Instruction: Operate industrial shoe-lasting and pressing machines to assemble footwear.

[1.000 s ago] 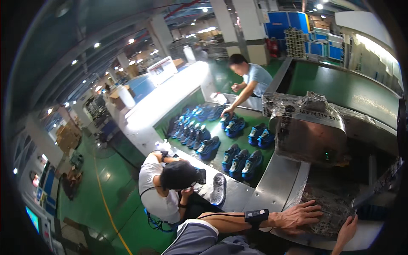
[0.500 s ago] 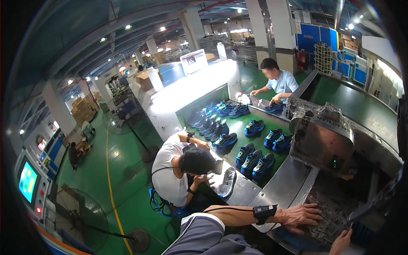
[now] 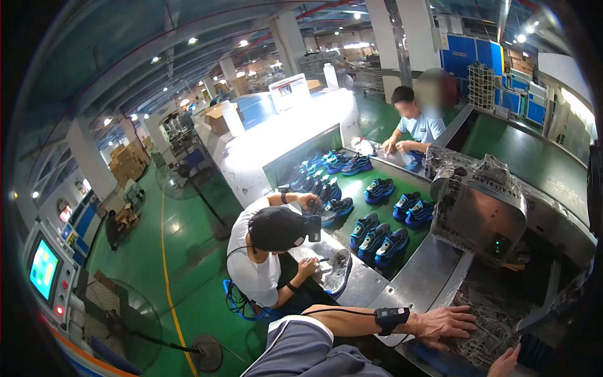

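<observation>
Since the earlier frames our view is swinging left, so more of the green floor and the screen console [image 3: 45, 269] are showing, while our hands are staying at the lower right. We are reaching our left hand [image 3: 445, 325] out with the arm straight, a black wrist strap [image 3: 391, 317] around it, fingers spread and lying flat on the grey wire mesh tray [image 3: 483, 330]. Our right hand [image 3: 504, 362] is only peeking in at the bottom edge beside the same tray; we cannot tell whether its fingers are spread or closed. A person in a black cap [image 3: 274, 227] is sitting just left of us, working on a grey shoe [image 3: 339, 271]. Blue shoes [image 3: 377, 234] are lying in rows on the green belt. A white rectangular sign [image 3: 289, 92] is standing on the long white machine, a brown cardboard box [image 3: 218, 117] beside it, blue crates [image 3: 468, 60] stacked behind.
</observation>
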Demonstrator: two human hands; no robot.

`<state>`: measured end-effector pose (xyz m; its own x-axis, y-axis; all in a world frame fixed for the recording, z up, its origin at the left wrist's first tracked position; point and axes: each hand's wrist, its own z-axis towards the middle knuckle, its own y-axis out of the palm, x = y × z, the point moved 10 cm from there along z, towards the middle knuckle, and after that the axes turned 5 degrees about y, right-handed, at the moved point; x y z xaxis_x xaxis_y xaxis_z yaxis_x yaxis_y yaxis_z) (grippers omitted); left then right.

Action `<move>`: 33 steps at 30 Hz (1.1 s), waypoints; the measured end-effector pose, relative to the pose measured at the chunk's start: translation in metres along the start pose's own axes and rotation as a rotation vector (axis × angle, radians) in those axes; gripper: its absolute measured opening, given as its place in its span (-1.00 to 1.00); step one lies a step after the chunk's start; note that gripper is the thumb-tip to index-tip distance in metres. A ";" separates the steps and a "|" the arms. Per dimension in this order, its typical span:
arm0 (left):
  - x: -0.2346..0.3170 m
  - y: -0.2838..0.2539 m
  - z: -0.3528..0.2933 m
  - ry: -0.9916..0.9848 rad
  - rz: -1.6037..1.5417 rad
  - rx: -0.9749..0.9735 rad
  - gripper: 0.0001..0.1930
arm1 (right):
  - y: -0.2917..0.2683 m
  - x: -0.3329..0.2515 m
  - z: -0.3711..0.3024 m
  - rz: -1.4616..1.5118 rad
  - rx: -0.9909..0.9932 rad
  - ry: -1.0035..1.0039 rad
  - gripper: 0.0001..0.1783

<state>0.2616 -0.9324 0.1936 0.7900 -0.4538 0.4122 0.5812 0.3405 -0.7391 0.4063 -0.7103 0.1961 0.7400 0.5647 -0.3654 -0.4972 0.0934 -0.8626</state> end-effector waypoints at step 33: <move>0.013 -0.026 0.019 -0.019 0.083 0.041 -0.56 | -0.002 0.019 -0.004 0.277 0.098 0.239 -0.66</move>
<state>0.2599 -0.9315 0.2282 0.8394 -0.4067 0.3607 0.5205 0.4097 -0.7492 0.4230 -0.7026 0.1895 0.6501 0.3734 -0.6617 -0.7260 0.0483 -0.6860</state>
